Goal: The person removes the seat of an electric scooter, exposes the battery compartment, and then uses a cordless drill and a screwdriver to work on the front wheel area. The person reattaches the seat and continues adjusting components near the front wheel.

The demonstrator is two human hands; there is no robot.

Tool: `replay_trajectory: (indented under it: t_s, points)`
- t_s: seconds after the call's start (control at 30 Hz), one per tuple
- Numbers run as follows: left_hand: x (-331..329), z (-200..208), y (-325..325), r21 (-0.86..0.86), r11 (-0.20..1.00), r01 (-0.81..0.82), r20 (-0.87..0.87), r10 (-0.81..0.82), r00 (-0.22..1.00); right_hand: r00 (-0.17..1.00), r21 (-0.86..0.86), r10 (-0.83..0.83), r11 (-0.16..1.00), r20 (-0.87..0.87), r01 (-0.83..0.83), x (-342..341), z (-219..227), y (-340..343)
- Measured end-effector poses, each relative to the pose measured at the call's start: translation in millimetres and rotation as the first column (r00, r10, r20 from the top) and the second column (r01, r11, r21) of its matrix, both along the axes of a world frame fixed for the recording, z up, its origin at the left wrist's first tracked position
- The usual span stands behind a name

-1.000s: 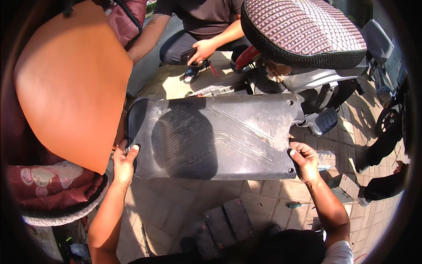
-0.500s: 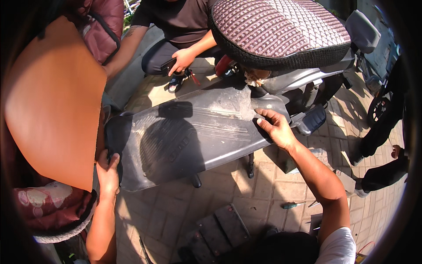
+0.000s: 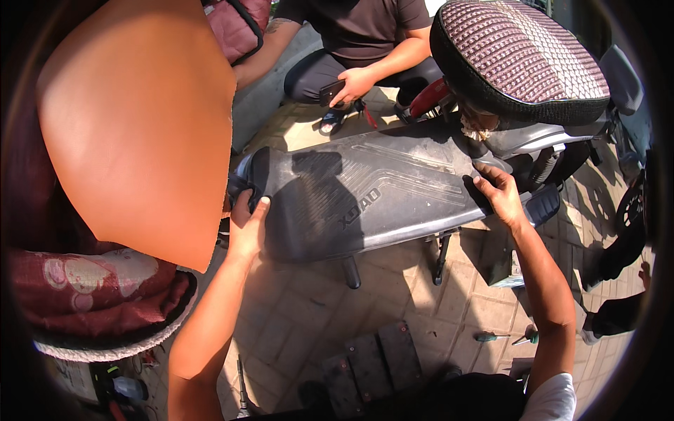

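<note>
A long black plastic footboard panel (image 3: 393, 189) of a scooter, dusty and ribbed, lies across the middle of the view. My left hand (image 3: 247, 228) is closed round its left end, thumb on top. At its right end, below the seat, my right hand (image 3: 500, 193) grips the near corner between thumb and fingers. Some of the right fingertips are hidden at the edge. The scooter's seat (image 3: 519, 59), in a woven patterned cover, rises beyond that hand. A stand leg (image 3: 442, 258) shows under the panel.
A large orange-brown sheet (image 3: 140, 133) and a maroon padded cover (image 3: 105, 295) fill the left side. Across from me a person crouches, a dark phone-like object in one hand (image 3: 357, 85). Screwdrivers (image 3: 491, 337) and a dark slatted piece (image 3: 375, 368) lie on the paving. Another person's legs stand at right.
My view has shifted, so the scene sits further right. The panel's left end has moved in against the scooter's front, and the panel lies flatter. Both hands still hold it.
</note>
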State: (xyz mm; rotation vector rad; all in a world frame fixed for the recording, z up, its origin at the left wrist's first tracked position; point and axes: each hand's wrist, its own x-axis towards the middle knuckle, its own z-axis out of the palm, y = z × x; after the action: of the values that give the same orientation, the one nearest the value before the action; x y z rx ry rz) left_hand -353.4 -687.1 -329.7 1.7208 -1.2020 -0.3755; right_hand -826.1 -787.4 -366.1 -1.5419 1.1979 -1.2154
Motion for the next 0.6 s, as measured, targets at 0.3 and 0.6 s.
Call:
replay_trajectory:
  t_s: [0.3,0.6]
  points:
    - [16.0,11.8,-43.3,-0.132,0.988,-0.076,0.473,0.13,0.871,0.974,-0.055,-0.044,0.998,-0.224,0.033,28.4,9.8,-13.8]
    - [8.8,19.7,-43.0,-0.128,0.985,-0.119,0.551,0.17,0.817,0.827,-0.319,-0.181,0.948,-0.532,0.003,32.5,15.4,-8.3]
